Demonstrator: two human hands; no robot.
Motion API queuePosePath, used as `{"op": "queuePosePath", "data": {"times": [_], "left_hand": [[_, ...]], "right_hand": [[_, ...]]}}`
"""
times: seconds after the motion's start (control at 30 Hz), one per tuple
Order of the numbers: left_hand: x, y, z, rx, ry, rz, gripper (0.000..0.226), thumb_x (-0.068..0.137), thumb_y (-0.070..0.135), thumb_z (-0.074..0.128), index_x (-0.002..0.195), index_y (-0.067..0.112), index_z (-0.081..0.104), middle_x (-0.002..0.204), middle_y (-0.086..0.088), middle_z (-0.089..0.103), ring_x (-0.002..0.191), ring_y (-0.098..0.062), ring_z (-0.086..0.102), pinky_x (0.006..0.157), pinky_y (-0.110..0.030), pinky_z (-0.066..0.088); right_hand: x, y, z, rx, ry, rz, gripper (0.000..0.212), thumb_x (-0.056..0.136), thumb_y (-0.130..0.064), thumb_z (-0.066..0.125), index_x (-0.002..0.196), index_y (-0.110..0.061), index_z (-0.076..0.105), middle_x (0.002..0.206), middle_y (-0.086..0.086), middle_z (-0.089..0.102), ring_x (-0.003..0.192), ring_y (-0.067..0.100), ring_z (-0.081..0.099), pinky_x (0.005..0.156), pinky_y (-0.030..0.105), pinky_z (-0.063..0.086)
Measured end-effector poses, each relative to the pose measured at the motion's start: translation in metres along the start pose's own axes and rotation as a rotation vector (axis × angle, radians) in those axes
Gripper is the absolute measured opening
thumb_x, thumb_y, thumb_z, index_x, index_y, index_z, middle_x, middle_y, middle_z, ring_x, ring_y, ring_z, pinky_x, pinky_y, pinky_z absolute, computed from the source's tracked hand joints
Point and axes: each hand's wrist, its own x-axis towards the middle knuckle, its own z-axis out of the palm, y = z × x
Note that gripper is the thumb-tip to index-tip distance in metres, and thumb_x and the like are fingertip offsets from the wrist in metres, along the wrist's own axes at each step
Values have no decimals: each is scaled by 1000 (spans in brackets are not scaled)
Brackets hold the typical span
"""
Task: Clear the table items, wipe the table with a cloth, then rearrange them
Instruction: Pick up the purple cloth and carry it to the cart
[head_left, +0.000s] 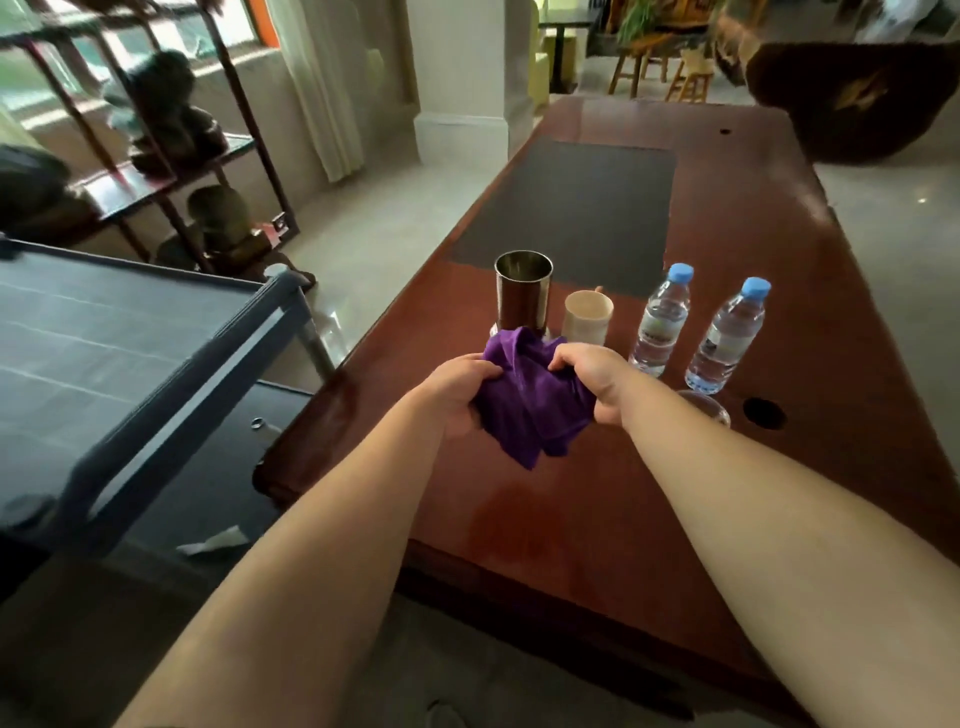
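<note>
While bunched above the table (571, 519), purple cloth (530, 400); left hand (457, 395) and right hand (597, 379) both clenched on it.

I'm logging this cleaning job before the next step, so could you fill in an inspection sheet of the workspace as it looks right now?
Surface: reddish wooden table with a dark mat set in it and a round hole near the right edge; a faint damp-looking patch nearest the person.
Job's things: purple cloth bunched above the table; metal cup, beige cup and two water bottles standing upright in a row; a clear glass item partly hidden behind the right forearm.
Clutter: nothing seen.
Grippers: left hand and right hand both grip the cloth.
Cables: nothing seen.
Surroundings: grey cart left of the table; shelf with dark ornaments; pillar; stools beyond.
</note>
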Motion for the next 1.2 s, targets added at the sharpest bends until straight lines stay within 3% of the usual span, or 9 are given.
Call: {"op": "queuePosePath", "data": {"times": [0.07,0.17,0.3,0.4,0.53,0.63,0.87,1.07,1.2], "left_hand": [[-3,9,-30,-26,64,3,24,97,5,48,107,19,65,93,-8,74,78,-23,74,56,-35,58],[-9,20,-81,-78,158,22,22,96,4,48,103,17,65,89,-9,74,70,-22,74,51,-35,57],[-22,33,-146,-143,274,88,26,97,2,43,113,10,62,98,-15,70,82,-27,69,64,-38,56],[-37,36,-192,-195,356,130,33,96,1,41,124,5,59,114,-21,65,98,-35,66,81,-45,56],[-67,34,-239,-298,438,183,29,96,-1,38,105,7,63,93,-15,70,72,-25,70,59,-35,57],[-88,31,-268,-371,546,217,27,95,-1,38,97,8,64,87,-15,70,74,-26,69,63,-37,56],[-118,15,-319,-547,784,320,32,95,-2,43,124,0,57,109,-24,67,85,-32,71,63,-39,58],[-114,-5,-351,-346,1164,272,65,84,-4,63,140,21,42,128,-14,52,102,-30,60,80,-43,57],[-106,-8,-354,-15,1268,157,53,87,11,65,136,23,48,123,-12,57,96,-24,60,78,-37,54]], "right_hand": [[14,-8,32,-46,-40,-2,22,79,-9,56,99,-10,64,96,17,67,89,33,65,83,39,52],[30,-19,88,-106,-125,-6,11,80,-11,55,89,-12,62,89,15,65,80,30,62,73,35,50],[45,-35,167,-182,-247,-13,7,77,-11,54,76,-15,61,74,10,63,65,26,59,59,30,48],[50,-43,222,-211,-361,-20,8,78,-10,53,81,-13,59,79,13,61,69,28,58,61,31,48],[48,-50,289,-282,-510,-57,11,79,-8,51,87,-11,57,88,17,58,76,31,57,69,36,47],[41,-53,333,-319,-599,-86,11,75,-7,52,80,-13,58,85,16,58,78,31,56,72,40,45],[30,-56,409,-430,-812,-146,18,77,2,58,85,-11,67,86,18,65,79,34,64,79,46,55],[32,-50,445,-533,-780,-314,37,77,6,62,107,-15,67,89,7,66,69,17,61,45,20,51],[45,-39,456,-854,-677,-581,42,82,-12,65,123,-18,63,116,5,65,99,22,60,80,24,45]]}}
